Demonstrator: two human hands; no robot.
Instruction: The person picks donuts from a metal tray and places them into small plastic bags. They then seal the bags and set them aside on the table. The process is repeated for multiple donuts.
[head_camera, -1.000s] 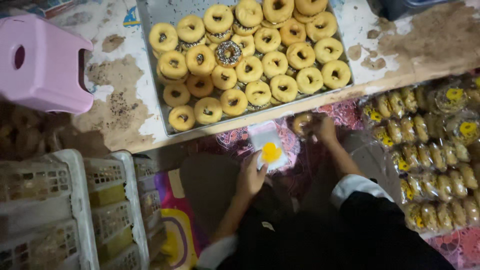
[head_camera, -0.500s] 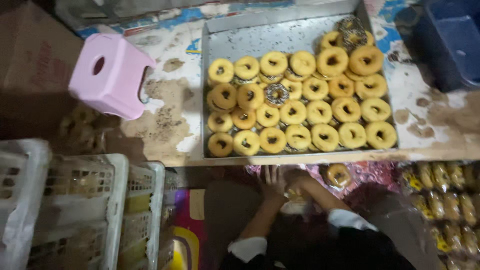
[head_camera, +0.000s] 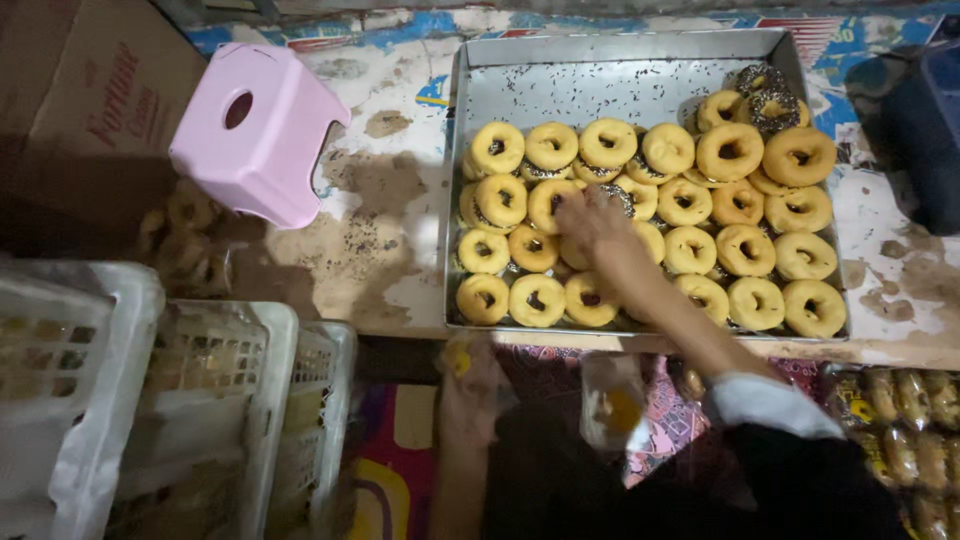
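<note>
Right hand (head_camera: 592, 222) fingers rest loosely on ring doughnuts (head_camera: 690, 200) filling the metal tray (head_camera: 600, 75); left hand (head_camera: 468, 385) grip unclear.

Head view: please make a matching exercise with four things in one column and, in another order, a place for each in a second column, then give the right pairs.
Things
1. stool
2. tray
3. right hand
4. crates

Places
A. bottom left of the picture
B. over the doughnuts in the tray
C. left of the tray, on the worn board
D. centre top, holding doughnuts

Pairs: 1-C, 2-D, 3-B, 4-A
</note>
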